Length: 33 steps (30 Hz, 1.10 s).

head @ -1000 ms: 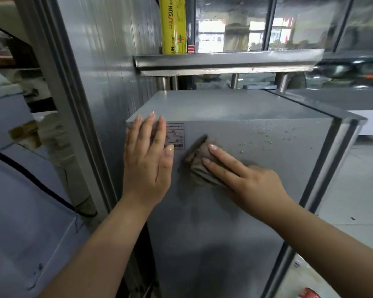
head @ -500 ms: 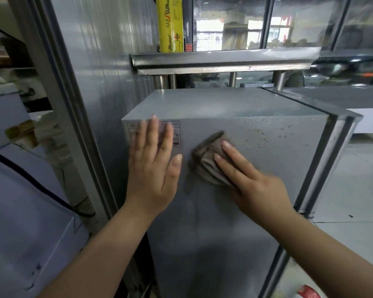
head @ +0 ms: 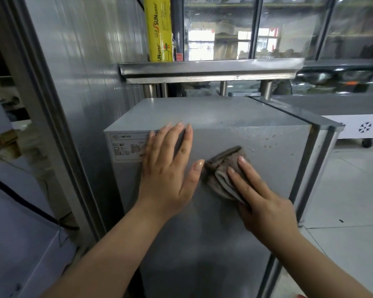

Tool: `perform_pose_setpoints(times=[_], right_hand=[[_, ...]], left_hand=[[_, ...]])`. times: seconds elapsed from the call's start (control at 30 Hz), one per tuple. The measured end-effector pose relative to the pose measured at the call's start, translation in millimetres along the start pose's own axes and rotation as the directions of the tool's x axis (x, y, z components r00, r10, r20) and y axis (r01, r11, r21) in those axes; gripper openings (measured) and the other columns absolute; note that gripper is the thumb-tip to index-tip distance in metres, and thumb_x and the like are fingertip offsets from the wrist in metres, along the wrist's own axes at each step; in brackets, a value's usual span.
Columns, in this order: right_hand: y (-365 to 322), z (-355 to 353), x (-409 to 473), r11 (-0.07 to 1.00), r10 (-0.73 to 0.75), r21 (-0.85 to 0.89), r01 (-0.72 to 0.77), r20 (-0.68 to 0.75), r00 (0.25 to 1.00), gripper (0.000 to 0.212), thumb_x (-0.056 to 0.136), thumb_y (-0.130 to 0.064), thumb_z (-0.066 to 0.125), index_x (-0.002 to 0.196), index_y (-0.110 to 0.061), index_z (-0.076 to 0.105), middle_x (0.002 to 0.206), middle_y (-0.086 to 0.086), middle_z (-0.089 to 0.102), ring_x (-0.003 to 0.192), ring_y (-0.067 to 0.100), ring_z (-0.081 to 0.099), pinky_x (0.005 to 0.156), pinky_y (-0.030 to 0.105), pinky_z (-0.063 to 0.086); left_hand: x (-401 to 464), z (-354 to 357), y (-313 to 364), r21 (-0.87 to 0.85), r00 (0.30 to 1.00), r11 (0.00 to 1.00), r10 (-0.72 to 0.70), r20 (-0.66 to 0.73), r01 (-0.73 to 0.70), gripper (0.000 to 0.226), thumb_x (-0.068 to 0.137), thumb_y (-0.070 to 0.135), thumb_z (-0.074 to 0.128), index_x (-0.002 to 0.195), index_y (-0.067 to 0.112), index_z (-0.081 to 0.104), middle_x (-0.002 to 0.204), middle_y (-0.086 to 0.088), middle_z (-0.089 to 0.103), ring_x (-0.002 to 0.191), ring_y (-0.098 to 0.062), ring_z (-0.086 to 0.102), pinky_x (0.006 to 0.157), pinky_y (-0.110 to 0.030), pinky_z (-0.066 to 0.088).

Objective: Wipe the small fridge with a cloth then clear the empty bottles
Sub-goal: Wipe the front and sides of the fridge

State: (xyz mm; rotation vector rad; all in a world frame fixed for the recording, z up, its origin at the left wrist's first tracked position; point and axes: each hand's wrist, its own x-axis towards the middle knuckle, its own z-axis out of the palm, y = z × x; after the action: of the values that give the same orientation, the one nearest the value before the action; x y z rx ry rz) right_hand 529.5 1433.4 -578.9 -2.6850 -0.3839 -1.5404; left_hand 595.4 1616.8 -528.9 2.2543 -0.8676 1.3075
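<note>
The small grey fridge [head: 224, 244] stands in front of me, its side panel facing me. My right hand [head: 265, 205] presses a crumpled brown-grey cloth [head: 223, 173] flat against that panel, fingers stretched over it. My left hand [head: 170, 166] lies flat and spread on the panel just left of the cloth, fingertips at the top edge, partly covering a white label [head: 126, 147]. Small specks dot the panel's upper right. No bottles are visible.
A steel shelf [head: 211, 68] hangs above the fridge's far edge with a yellow wrap roll [head: 158, 29] standing on it. A metal wall panel [head: 78, 82] is close on the left. A white freezer [head: 360, 127] and tiled floor [head: 349, 201] lie to the right.
My right hand has slid the cloth rightward across the panel. My left hand has shifted right, uncovering more of the label, and its fingertips now reach the top edge.
</note>
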Motion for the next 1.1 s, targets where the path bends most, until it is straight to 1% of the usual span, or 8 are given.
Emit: perform_pose_setpoints(times=[0.2, 0.33, 0.43, 0.6, 0.77, 0.87, 0.97, 1.1], right_hand=[[-14, -3, 39, 0.975, 0.213, 0.108, -0.194, -0.200, 0.956, 0.055, 0.075, -0.021, 0.045, 0.129, -0.016, 0.050, 0.137, 0.002, 0.043, 0.077, 0.027, 0.066, 0.042, 0.025, 0.050], [-24, 13, 22, 0.996, 0.042, 0.076, -0.036, -0.067, 0.997, 0.051, 0.080, -0.020, 0.047, 0.130, -0.023, 0.042, 0.144, -0.001, 0.038, 0.070, 0.025, 0.070, 0.035, 0.022, 0.044], [-10, 9, 9, 0.999, 0.048, 0.027, -0.046, -0.074, 0.996, 0.050, 0.079, -0.019, 0.047, 0.128, -0.025, 0.043, 0.141, -0.003, 0.038, 0.066, 0.022, 0.069, 0.037, 0.021, 0.043], [-10, 1, 33, 0.968, 0.241, 0.136, -0.212, -0.257, 0.936, 0.056, 0.074, -0.015, 0.045, 0.130, -0.014, 0.052, 0.139, 0.007, 0.043, 0.100, 0.023, 0.051, 0.046, 0.027, 0.051], [-33, 13, 25, 0.980, 0.171, 0.127, -0.156, -0.118, 0.978, 0.053, 0.077, -0.016, 0.048, 0.129, -0.023, 0.046, 0.140, 0.002, 0.043, 0.067, 0.027, 0.069, 0.035, 0.024, 0.045], [-16, 8, 3, 0.989, 0.133, 0.071, -0.128, -0.067, 0.989, 0.050, 0.076, -0.018, 0.047, 0.126, -0.025, 0.045, 0.137, -0.004, 0.041, 0.065, 0.024, 0.069, 0.036, 0.021, 0.044], [6, -5, -2, 0.975, 0.223, 0.025, -0.222, -0.146, 0.964, 0.054, 0.072, -0.021, 0.046, 0.126, -0.025, 0.049, 0.134, -0.006, 0.046, 0.079, 0.019, 0.067, 0.043, 0.019, 0.045], [5, -9, 24, 0.893, 0.445, 0.207, -0.400, -0.267, 0.855, 0.057, 0.073, -0.020, 0.041, 0.125, -0.008, 0.059, 0.135, 0.016, 0.050, 0.115, 0.020, 0.037, 0.066, 0.025, 0.046]], left_hand=[[-1, 9, 2, 0.016, 0.996, 1.000, 0.011, -0.086, -0.010, 0.059, 0.098, 0.045, 0.011, 0.135, 0.005, 0.033, 0.137, -0.012, 0.031, 0.130, -0.029, 0.025, 0.114, -0.036, 0.006], [-2, 11, 0, 0.028, 0.994, 0.999, 0.040, -0.102, -0.037, 0.057, 0.098, 0.043, 0.012, 0.135, 0.005, 0.032, 0.137, -0.012, 0.029, 0.131, -0.030, 0.025, 0.114, -0.036, 0.006], [-2, 12, -2, 0.036, 0.996, 0.999, 0.039, -0.081, -0.037, 0.057, 0.098, 0.044, 0.010, 0.136, 0.006, 0.029, 0.139, -0.011, 0.026, 0.132, -0.029, 0.022, 0.114, -0.034, 0.003], [-2, 15, -1, 0.054, 0.996, 0.998, 0.035, -0.084, -0.031, 0.059, 0.098, 0.043, 0.008, 0.136, 0.003, 0.030, 0.139, -0.013, 0.025, 0.131, -0.031, 0.021, 0.114, -0.034, 0.001], [-2, 14, 0, 0.055, 0.994, 0.998, 0.040, -0.098, -0.035, 0.058, 0.099, 0.042, 0.010, 0.136, 0.002, 0.031, 0.139, -0.020, 0.032, 0.131, -0.032, 0.022, 0.113, -0.039, 0.007], [-2, 8, 5, 0.035, 0.998, 0.999, 0.001, -0.063, 0.001, 0.062, 0.098, 0.043, 0.010, 0.135, 0.000, 0.033, 0.138, -0.026, 0.038, 0.131, -0.031, 0.021, 0.112, -0.040, 0.009], [0, 1, 12, 0.027, 0.999, 0.998, -0.047, -0.023, 0.048, 0.068, 0.097, 0.046, 0.009, 0.135, -0.003, 0.037, 0.137, -0.027, 0.040, 0.130, -0.030, 0.021, 0.111, -0.042, 0.010], [6, 0, 20, 0.022, 0.997, 0.997, 0.067, 0.039, -0.068, 0.067, 0.097, 0.047, 0.008, 0.136, -0.002, 0.034, 0.140, -0.023, 0.040, 0.132, -0.028, 0.022, 0.113, -0.035, 0.001]])
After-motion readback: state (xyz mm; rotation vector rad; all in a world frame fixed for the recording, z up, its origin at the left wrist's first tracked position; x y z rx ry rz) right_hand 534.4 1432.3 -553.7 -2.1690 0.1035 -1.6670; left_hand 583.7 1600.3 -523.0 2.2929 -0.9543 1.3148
